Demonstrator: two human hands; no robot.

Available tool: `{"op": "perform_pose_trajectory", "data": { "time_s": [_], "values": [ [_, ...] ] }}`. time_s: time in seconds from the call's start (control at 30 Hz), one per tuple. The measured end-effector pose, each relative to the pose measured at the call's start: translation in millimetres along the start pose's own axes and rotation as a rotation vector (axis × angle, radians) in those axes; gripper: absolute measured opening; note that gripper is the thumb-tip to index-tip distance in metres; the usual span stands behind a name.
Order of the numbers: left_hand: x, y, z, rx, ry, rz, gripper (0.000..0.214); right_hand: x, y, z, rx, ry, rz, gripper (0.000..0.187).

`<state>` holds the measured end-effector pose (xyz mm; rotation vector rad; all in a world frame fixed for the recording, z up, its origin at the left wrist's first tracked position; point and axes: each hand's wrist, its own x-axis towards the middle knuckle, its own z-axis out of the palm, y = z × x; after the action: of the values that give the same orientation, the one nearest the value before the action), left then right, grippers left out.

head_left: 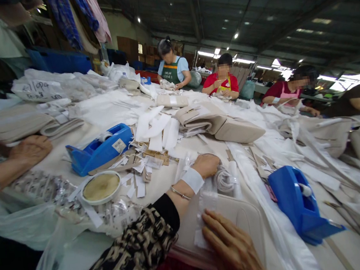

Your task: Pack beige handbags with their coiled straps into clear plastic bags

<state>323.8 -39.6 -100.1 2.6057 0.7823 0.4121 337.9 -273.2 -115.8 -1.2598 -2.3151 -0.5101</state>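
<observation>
Left grip (206,165) curled, hold unclear; right grip (231,242) released, laid on a beige bag (242,215).
It lies on the cluttered surface (164,183) near a blue tape dispenser (295,202), under a dark ceiling (223,2); left arm (179,200) stretched forward, right palm down.

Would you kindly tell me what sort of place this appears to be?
Probably a factory's packing or finishing floor: beige bag-like goods lie about among white wrapping, with blue tape dispensers on the table, and several aproned people work nearby.
</observation>
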Motion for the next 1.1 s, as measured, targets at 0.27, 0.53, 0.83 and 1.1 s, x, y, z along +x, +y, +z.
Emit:
{"op": "perform_pose_trajectory", "data": {
  "time_s": [0.27,0.53,0.83,1.1],
  "values": [
    [-20,14,-41.0,-0.268,0.284,0.049,0.04,-4,-9,4,0.032,-0.006,0.058,0.024],
    [-171,13,-14.0,-0.252,0.089,0.479,0.039,-2,-18,4,0.172,0.011,0.149,0.019],
    [-189,-3,-0.4,-0.123,0.075,0.658,0.039,-62,-23,-20,0.144,0.08,0.313,0.039],
    [-190,-2,0.9,-0.167,0.083,0.649,0.034,-149,-50,9,-0.35,0.157,0.311,0.056]
  ]
}}
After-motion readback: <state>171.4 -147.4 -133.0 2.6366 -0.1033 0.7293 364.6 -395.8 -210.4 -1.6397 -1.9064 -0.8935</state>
